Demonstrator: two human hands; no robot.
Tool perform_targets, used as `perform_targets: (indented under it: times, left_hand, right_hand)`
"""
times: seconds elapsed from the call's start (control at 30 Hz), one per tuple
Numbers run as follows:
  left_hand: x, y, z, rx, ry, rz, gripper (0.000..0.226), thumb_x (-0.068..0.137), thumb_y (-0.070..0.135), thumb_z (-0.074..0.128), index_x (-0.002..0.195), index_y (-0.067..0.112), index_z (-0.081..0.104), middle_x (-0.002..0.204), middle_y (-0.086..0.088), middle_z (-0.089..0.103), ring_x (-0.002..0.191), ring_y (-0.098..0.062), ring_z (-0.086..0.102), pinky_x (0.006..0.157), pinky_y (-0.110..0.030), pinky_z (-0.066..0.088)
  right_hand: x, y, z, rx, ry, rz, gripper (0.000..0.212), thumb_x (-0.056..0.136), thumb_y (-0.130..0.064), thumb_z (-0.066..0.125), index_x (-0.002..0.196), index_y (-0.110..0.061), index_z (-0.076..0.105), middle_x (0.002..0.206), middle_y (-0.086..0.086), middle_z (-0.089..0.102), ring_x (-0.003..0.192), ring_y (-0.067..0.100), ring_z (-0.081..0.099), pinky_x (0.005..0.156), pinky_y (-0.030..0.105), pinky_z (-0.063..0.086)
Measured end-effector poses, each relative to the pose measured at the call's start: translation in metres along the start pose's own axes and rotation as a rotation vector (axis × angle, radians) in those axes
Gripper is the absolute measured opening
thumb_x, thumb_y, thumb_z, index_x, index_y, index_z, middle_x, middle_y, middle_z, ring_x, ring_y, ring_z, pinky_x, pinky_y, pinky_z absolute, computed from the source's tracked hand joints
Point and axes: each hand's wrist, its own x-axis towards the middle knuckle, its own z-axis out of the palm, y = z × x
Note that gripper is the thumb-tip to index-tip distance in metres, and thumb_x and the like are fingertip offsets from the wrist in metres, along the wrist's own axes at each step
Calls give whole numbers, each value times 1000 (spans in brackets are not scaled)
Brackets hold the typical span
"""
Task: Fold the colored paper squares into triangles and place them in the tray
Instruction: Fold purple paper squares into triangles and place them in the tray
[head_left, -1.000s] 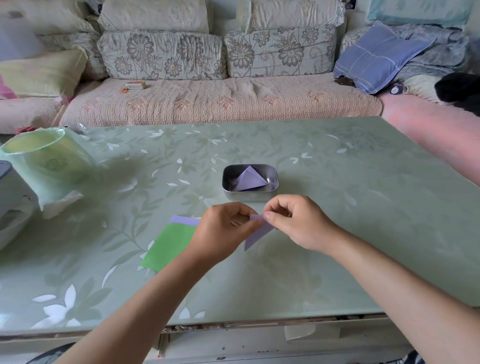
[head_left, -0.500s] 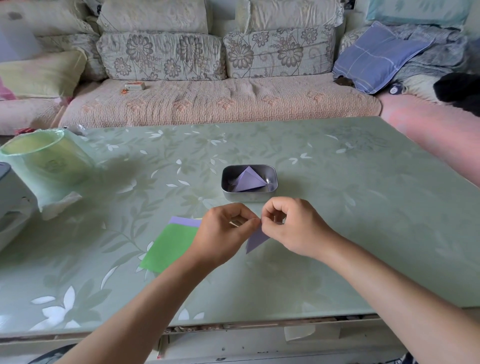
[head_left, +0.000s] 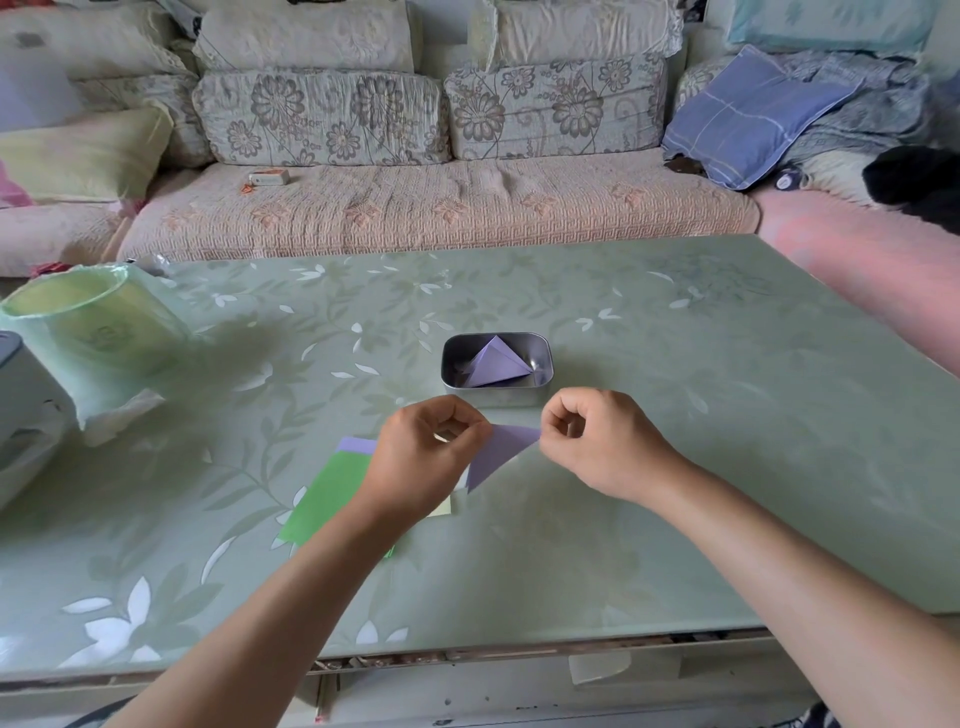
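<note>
Both hands, left (head_left: 426, 457) and right (head_left: 597, 441), pinch the purple paper triangle (head_left: 496, 454) by its top corners, apparently just above the table (head_left: 727, 415); thin, floppy paper, best held at corners.

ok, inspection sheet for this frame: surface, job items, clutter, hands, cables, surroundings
Surface: glossy green floral table.
Job's things: metal tray contains one folded purple triangle; held purple triangle is just in front of the tray; green sheet tops a stack, purple sheet edge showing beneath.
Clutter: green lined bin at left; white appliance at the left edge.
Grippers: left hand and right hand each pinch a corner of the held purple triangle.
Cables: nothing seen.
Surroundings: sofa behind the table, blue pillow on it.
</note>
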Motion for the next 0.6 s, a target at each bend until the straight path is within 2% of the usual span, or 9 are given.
perform_targets:
  times: [0.17,0.27,0.37,0.43,0.53,0.6]
  left_hand:
    - [3,-1,-6,-31,91,-25,15,86,10,66,73,18,68,69,9,68,63,-1,58,60,-10,42]
    - [2,-1,-8,-41,27,4,16,87,8,66,75,16,68,70,9,68,65,-3,58,64,-12,44]
    - [-1,-3,-3,-39,-45,12,15,88,9,66,76,18,69,74,8,70,69,-7,62,71,-26,52]
    - [0,-4,-1,-57,-53,0,15,88,11,66,77,19,69,75,7,70,70,-9,63,76,-36,54]
    - [0,-2,1,-5,-75,52,8,84,23,63,79,25,70,75,10,70,71,-8,65,72,-33,54]
    - [-5,2,1,52,-124,103,14,80,37,62,81,27,72,76,11,71,72,-8,66,71,-32,56]
  right_hand:
    - [3,6,-3,-51,35,54,12,78,-23,65,68,-24,58,61,-25,57,54,5,50,57,23,42]
    - [1,3,-2,45,14,18,11,85,-19,63,75,-23,59,62,-27,55,55,5,47,55,18,38]
    - [-1,-5,2,120,-34,-48,5,89,-23,67,85,-25,65,69,-27,59,57,3,49,56,13,41]
    - [-2,-7,5,123,-41,-72,9,90,-23,70,82,-25,67,66,-27,60,56,1,50,56,12,40]
    - [-1,-9,6,106,-26,-93,14,91,-22,69,78,-27,67,69,-26,62,59,2,53,57,12,40]
    - [-2,-9,8,87,-38,-117,15,90,-22,70,76,-29,68,74,-22,65,62,8,57,59,21,46]
